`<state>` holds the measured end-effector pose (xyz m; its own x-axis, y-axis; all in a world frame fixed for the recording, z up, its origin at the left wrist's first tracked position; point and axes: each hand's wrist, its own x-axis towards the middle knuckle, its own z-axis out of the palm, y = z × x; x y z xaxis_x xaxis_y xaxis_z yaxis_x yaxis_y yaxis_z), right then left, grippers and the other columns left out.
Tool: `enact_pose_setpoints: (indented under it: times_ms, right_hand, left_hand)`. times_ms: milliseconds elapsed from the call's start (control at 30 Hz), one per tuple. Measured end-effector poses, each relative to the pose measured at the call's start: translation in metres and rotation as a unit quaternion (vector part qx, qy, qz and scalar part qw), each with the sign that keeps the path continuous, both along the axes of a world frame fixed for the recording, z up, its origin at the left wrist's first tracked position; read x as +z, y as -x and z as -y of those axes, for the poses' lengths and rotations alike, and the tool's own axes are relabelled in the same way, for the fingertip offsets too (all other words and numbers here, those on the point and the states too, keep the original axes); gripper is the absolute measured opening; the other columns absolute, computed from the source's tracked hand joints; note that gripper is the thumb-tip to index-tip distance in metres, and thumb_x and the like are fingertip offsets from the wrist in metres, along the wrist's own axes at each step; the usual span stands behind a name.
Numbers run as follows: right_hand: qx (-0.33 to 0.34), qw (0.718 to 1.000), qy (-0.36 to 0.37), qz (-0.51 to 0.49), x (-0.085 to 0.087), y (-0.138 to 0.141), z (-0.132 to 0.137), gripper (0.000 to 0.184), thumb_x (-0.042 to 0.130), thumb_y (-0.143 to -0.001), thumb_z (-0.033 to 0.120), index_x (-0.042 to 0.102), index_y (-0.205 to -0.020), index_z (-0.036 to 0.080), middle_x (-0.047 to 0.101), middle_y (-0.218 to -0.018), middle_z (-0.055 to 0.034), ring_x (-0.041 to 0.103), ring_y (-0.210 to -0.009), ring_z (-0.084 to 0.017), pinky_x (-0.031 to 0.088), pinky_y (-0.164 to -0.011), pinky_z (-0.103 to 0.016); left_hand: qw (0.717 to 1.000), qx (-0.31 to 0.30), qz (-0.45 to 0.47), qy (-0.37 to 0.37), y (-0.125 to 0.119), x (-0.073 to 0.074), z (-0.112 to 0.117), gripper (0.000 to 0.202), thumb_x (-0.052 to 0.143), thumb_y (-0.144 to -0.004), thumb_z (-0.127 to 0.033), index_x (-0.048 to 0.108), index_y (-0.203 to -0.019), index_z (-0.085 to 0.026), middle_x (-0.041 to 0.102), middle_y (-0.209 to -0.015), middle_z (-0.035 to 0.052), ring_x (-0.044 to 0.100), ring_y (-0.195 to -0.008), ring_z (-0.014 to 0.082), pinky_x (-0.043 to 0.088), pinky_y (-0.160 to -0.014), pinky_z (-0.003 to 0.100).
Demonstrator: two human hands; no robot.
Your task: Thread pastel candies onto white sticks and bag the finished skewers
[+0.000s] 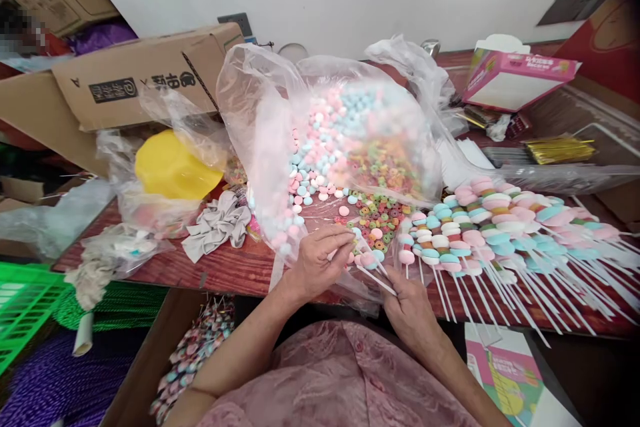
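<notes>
At a wood-tone table [230, 273], a person in a pink lace top [345, 373] leans over loose candy w/ both hands at the near edge. R hand [413, 310] has thumb & fingers clamped on white sticks [377, 279], held low & slanted in toward the other hand, prob. so the far ends stay w/in reach. L hand [320, 260] hangs just beside, fingers curled close to one another; can't tell if thumb & fingertips meet or pinch a pc. Pastel discs [310, 180] and fruit-colored gummy rings [383, 213] spill toward the wearer from a clear plastic bag [270, 160], its mouth turned to the hands, presumably for quick picking & to keep pcs. from rolling off. To the R, loaded sticks [475, 233] lie overlapped, candy ends inward, bare ends jutting past the table edge, likely b/c that keeps sweets apart from the loose pile & stems easy to grab. A yellow bowl-like item [173, 163], crumpled gray cloth [220, 227] & cardboard box [150, 73] sit L, apparently pushed aside for elbow rm.
</notes>
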<state>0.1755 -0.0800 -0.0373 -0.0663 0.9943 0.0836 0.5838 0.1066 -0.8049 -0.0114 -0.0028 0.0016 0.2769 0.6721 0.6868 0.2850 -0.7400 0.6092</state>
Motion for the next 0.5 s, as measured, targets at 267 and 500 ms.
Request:
enact_pose_setpoints:
  times_ms: [267,500]
  right_hand:
    - [-0.015,0.983,-0.054,-0.178,-0.003,0.025,0.012,0.021,0.047,-0.095,0.023,0.068,-0.091,0.018,0.053,-0.061,0.0025,0.047,-0.053,-0.013,0.04,-0.051,-0.023]
    - [-0.019,0.976,-0.062,-0.207,-0.008,0.03,0.008,0.023,0.048,-0.095,0.021,0.06,-0.075,0.019,0.046,-0.058,0.0043,0.041,-0.051,-0.011,0.036,-0.049,-0.022]
  left_hand:
    - [0.995,0.068,0.043,-0.052,0.003,-0.007,0.004,0.022,0.065,-0.085,-0.007,0.072,-0.103,-0.019,0.077,-0.097,0.0068,0.073,-0.092,0.0176,0.062,-0.083,0.031]
    - [0.997,0.055,0.029,-0.049,-0.002,-0.008,0.018,0.033,0.066,-0.083,-0.004,0.071,-0.112,-0.019,0.076,-0.106,0.0092,0.072,-0.099,0.0188,0.059,-0.091,0.033]
